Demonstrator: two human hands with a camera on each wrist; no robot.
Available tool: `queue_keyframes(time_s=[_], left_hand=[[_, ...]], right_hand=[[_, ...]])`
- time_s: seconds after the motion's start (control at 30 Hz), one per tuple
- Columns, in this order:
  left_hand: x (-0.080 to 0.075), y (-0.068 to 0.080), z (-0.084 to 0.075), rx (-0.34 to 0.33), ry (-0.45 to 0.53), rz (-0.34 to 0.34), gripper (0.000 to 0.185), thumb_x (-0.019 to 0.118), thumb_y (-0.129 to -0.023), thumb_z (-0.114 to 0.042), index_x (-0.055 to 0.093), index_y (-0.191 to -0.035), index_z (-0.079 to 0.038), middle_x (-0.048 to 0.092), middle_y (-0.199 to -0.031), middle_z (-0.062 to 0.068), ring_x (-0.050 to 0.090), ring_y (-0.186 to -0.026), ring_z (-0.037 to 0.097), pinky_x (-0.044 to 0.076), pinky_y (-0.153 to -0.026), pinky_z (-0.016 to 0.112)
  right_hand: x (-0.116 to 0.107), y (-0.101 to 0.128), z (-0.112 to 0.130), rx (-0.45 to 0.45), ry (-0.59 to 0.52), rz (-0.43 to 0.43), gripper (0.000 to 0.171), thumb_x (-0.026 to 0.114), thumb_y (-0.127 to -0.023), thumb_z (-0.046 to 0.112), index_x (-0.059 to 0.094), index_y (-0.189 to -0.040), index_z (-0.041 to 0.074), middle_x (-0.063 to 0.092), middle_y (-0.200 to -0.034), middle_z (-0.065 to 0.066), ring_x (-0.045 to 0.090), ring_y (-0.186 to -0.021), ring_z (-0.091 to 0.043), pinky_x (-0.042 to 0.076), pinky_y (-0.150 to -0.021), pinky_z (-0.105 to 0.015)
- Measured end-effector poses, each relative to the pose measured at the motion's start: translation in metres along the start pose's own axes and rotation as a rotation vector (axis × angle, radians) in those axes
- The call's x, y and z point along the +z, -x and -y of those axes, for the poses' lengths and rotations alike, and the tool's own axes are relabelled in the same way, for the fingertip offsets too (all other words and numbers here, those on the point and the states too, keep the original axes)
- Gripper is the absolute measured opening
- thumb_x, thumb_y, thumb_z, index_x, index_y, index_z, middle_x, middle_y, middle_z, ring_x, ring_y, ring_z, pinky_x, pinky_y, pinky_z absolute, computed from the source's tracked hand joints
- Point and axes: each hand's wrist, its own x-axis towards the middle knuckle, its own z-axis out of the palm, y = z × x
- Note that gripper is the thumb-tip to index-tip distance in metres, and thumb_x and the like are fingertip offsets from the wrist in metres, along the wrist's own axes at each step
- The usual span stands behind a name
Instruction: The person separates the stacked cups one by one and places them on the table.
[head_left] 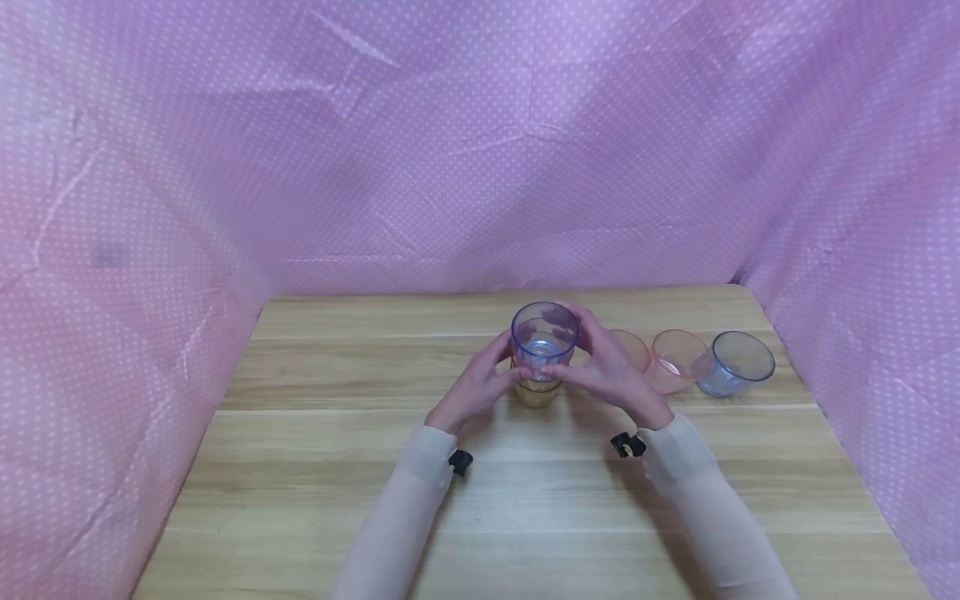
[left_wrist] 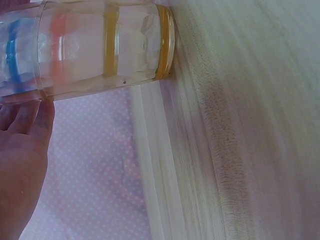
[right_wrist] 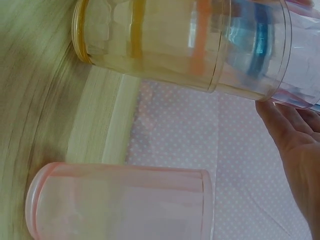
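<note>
Pale-sleeved hands curl round nested tinted-plastic tumblers.
Right of these, I see two pink cups, one blue cup unnested.

- Left sleeve and right sleeve: 2, long, pale cream, faint pinkish cast.
- Left cuff and right cuff: broad, greyish-white bands.
- Left block and right block: small, black, 1 per wrist; the right shows a yellowish mark.

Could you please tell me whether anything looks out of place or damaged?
A faint dark patch on the left cloth looks odd against its even pattern, perhaps a stain. I see no spill around the cup stack.
</note>
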Motion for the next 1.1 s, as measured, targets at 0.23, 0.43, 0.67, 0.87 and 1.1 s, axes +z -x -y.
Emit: queue_keyframes(time_s=[0.23,0.43,0.67,0.87,1.1], left_hand=[[-0.0014,0.0002,-0.0006,0.018,-0.005,0.000,0.068,0.066,-0.099,-0.033,0.039,-0.160,-0.021,0.054,-0.153,0.005,0.051,-0.139,0.026,0.036,-0.120,0.050],[-0.0017,0.0007,-0.0032,0.010,0.002,0.000,0.067,0.066,-0.100,-0.030,0.038,-0.160,-0.020,0.054,-0.153,0.006,0.050,-0.140,0.027,0.036,-0.121,0.051],[0.0000,0.0019,-0.0019,-0.028,0.019,0.001,0.068,0.067,-0.100,-0.031,0.037,-0.161,-0.026,0.054,-0.153,0.005,0.049,-0.141,0.025,0.035,-0.121,0.052],[0.0015,0.0023,-0.0002,-0.039,0.018,-0.008,0.068,0.067,-0.100,-0.030,0.038,-0.161,-0.027,0.053,-0.153,0.004,0.050,-0.141,0.025,0.035,-0.121,0.053],[0.0016,0.0012,-0.0020,-0.024,-0.003,-0.006,0.068,0.068,-0.100,-0.028,0.038,-0.161,-0.022,0.053,-0.154,0.006,0.051,-0.140,0.026,0.035,-0.121,0.050]], right_hand=[[0.0011,0.0000,0.0015,-0.008,0.003,-0.001,0.092,0.089,-0.076,-0.005,0.037,-0.152,0.001,0.055,-0.146,-0.024,0.054,-0.134,-0.039,0.048,-0.111,-0.050],[0.0014,0.0003,0.0027,-0.025,0.020,-0.006,0.093,0.090,-0.076,-0.003,0.038,-0.152,0.003,0.056,-0.146,-0.021,0.055,-0.135,-0.036,0.049,-0.110,-0.045],[-0.0006,-0.0017,0.0039,0.051,0.005,0.011,0.090,0.091,-0.076,0.000,0.038,-0.149,0.000,0.057,-0.144,-0.020,0.056,-0.132,-0.038,0.045,-0.113,-0.052],[-0.0034,-0.0066,0.0030,0.138,-0.042,0.080,0.093,0.091,-0.079,0.008,0.036,-0.154,0.008,0.055,-0.147,-0.014,0.048,-0.140,-0.035,0.033,-0.121,-0.057],[-0.0062,-0.0080,0.0009,0.145,-0.083,0.096,0.085,0.091,-0.079,0.012,0.045,-0.151,0.013,0.057,-0.146,-0.009,0.046,-0.141,-0.029,0.030,-0.120,-0.058]])
